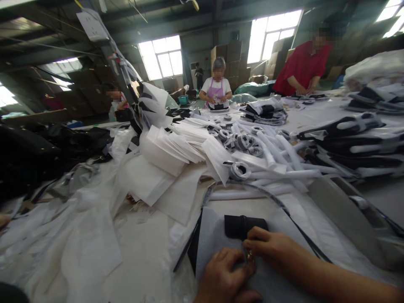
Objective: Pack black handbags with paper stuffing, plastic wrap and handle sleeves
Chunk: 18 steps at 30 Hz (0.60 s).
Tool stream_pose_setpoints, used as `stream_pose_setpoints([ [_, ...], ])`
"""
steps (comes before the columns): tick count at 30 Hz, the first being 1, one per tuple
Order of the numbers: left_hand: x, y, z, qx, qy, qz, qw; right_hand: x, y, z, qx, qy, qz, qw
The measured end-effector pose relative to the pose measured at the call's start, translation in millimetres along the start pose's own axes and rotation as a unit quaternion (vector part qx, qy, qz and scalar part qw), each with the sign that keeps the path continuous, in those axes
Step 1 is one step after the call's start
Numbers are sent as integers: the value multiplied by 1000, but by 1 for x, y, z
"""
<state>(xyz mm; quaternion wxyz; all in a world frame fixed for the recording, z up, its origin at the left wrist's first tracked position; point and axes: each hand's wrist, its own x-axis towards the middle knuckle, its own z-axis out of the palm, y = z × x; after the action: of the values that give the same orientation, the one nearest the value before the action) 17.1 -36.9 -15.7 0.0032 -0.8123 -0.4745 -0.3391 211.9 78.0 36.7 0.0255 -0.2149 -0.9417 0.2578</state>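
A dark bag lies in front of me with white tissue paper over it. Its long dark strap arches round the far side. On the paper is a black flap piece with a narrow band across it. Just below that, a small gold-coloured metal clasp is pinched between the fingers of both hands. My left hand grips it from the near left, fingers curled. From the right, my right hand closes thumb and fingertips on its upper end. The clasp is partly hidden by the fingers.
White paper sheets fan out beyond the bag. Rolled straps and white foam tubes lie beside them. A grey bin stands at right, near stacked black bags. Plastic wrap spreads leftward. Several co-workers are farther back.
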Motion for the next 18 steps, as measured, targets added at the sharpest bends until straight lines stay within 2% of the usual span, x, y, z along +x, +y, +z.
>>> stream_pose_setpoints([
  [3, 1, 0, 0, -1, 6, 4, 1000, 11, 4, -10, -71, -56, -68, 994],
  [10, -1, 1, -2, -18, 0, -6, 1000, 35, 9, -36, -123, -138, -200, 962],
  [14, -1, 1, -2, -28, -3, -18, 999, 37, 10, -36, -147, -147, -232, 950],
  [18, -3, 1, 1, -31, -1, -25, 999, 30, 15, -32, -150, -138, -224, 953],
])
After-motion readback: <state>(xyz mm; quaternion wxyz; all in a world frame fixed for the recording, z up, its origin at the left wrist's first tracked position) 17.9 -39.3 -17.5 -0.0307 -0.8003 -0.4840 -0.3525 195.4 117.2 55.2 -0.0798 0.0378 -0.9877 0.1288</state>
